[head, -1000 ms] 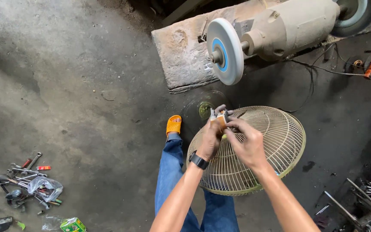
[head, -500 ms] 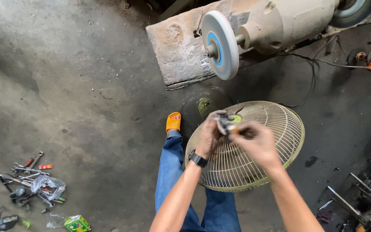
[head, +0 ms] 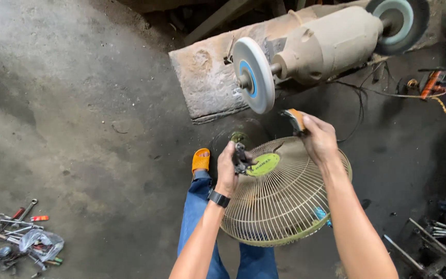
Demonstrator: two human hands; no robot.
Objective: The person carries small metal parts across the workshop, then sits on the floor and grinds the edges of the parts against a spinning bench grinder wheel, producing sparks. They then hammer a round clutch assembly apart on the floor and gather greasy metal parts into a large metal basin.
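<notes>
The fan guard (head: pixel 285 199), a round cream wire grille with a yellow-green disc at its hub, rests on the person's lap, its domed face tilted up and toward the camera; being round, it has no clear long axis. The left hand (head: pixel 228 170) grips a small dark metal part (head: pixel 240 157) at the guard's near rim, fingers curled tight around it. The right hand (head: pixel 318 138) is lifted above the guard's far edge, fingers pinching a small tool with an orange handle (head: pixel 295 119) that points up and left toward the grinder.

Just beyond stands a bench grinder (head: pixel 326 46) on a worn block (head: pixel 207 77), its white-and-blue wheel (head: pixel 254 75) facing the hands. An orange sandal (head: pixel 201 160) shows by the left knee. The floor (head: pixel 78 103) is stained grey concrete. A heap of wrenches and screwdrivers (head: pixel 19 237) lies well apart at lower left; metal scraps (head: pixel 434 243) sit at lower right.
</notes>
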